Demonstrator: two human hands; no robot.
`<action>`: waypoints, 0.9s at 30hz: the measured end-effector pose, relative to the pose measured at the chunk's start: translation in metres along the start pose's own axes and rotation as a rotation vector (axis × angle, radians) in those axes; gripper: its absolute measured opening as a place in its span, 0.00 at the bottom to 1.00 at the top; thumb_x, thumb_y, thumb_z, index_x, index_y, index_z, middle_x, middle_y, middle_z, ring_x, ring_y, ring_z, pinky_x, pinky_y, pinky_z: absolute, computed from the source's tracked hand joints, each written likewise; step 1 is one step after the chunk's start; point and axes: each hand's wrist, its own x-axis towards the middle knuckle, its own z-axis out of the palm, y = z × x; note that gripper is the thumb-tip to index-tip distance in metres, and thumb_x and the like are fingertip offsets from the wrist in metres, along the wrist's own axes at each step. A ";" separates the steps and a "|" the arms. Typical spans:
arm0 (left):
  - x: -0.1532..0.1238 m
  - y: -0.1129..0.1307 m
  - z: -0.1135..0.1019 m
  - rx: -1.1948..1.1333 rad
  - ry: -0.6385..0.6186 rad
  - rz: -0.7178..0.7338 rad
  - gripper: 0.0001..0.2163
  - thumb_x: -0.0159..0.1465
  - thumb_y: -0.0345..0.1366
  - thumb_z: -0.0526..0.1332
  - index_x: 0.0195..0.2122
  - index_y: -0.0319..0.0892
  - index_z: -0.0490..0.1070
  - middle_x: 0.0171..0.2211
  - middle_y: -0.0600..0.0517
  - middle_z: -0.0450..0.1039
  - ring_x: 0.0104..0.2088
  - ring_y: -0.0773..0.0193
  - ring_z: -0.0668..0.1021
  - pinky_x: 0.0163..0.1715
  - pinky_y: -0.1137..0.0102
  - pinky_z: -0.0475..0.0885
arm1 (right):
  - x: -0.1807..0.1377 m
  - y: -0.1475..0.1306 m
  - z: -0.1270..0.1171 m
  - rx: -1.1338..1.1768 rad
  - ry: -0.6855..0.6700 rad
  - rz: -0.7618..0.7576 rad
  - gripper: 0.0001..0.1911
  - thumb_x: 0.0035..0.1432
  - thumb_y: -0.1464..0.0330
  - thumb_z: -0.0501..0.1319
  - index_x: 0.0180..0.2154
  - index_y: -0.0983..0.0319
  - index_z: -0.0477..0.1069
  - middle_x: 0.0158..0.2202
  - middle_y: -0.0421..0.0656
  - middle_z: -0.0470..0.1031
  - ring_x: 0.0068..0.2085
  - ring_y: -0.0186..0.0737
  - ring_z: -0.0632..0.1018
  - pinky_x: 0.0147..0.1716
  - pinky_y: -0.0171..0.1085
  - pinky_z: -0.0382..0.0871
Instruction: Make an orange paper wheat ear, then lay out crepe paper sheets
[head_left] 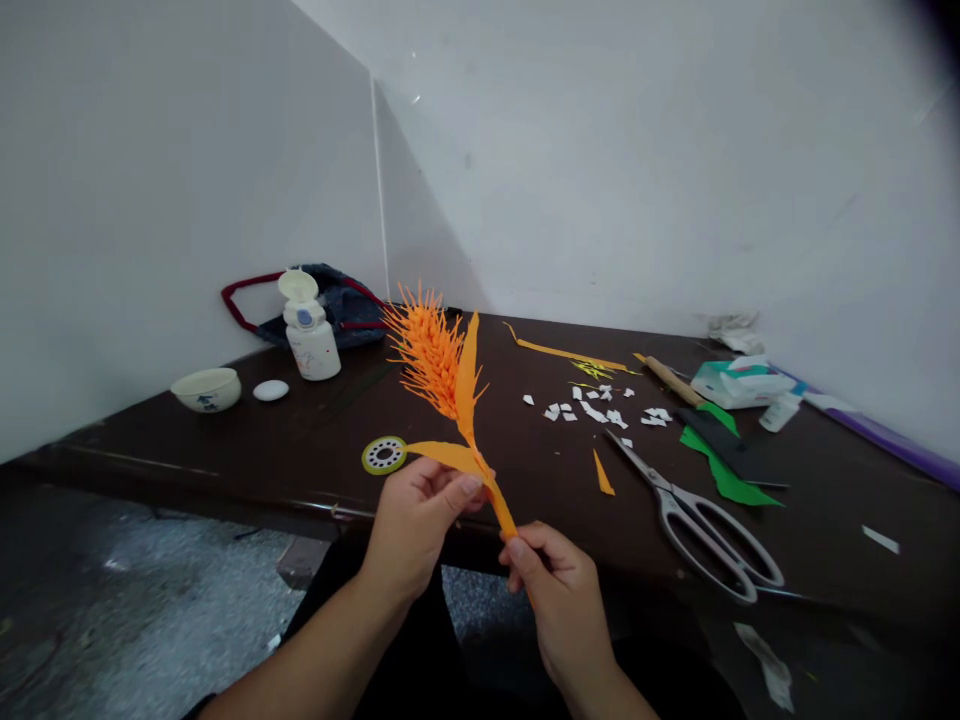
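Observation:
An orange paper wheat ear (431,350) with spiky bristles is held up in front of me, tilted with its head to the upper left. Two orange paper leaves branch from its stem, one upright beside the head and one pointing left. My left hand (416,520) pinches the stem where the lower leaf joins it. Lower down, my right hand (559,590) grips the orange-wrapped stem between thumb and fingers. Left of the lower leaf lies a round green-rimmed disc (385,455) with dark holes. Scissors (675,500) rest on the table to the right of my hands.
On the dark table (480,510) are a bowl (208,390), a white oval object (271,390), an open-lidded bottle (311,340) and a bag (337,300). White paper scraps (596,405), a green paper piece (720,465), a tissue pack (739,383) and a small bottle (782,410) lie right.

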 end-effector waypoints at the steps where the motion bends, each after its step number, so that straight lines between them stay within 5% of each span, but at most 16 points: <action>1: 0.001 0.001 -0.002 -0.020 0.006 -0.007 0.09 0.51 0.38 0.66 0.30 0.38 0.74 0.26 0.49 0.78 0.24 0.65 0.78 0.27 0.72 0.74 | 0.000 0.000 0.000 -0.015 0.002 -0.007 0.10 0.55 0.65 0.60 0.25 0.62 0.73 0.19 0.36 0.65 0.21 0.31 0.66 0.23 0.31 0.59; 18: 0.012 0.010 -0.011 0.060 0.131 0.076 0.04 0.49 0.32 0.66 0.24 0.37 0.72 0.22 0.55 0.73 0.21 0.72 0.71 0.20 0.78 0.68 | -0.001 -0.008 -0.002 -0.202 0.001 -0.203 0.09 0.55 0.67 0.59 0.25 0.60 0.74 0.21 0.37 0.67 0.23 0.34 0.68 0.23 0.32 0.63; 27: 0.021 0.010 -0.014 -0.077 0.217 0.093 0.08 0.45 0.26 0.64 0.20 0.39 0.64 0.17 0.58 0.67 0.15 0.75 0.67 0.15 0.78 0.61 | -0.001 -0.003 -0.004 -0.226 -0.039 -0.181 0.09 0.56 0.66 0.59 0.27 0.60 0.74 0.23 0.39 0.68 0.24 0.35 0.69 0.24 0.33 0.63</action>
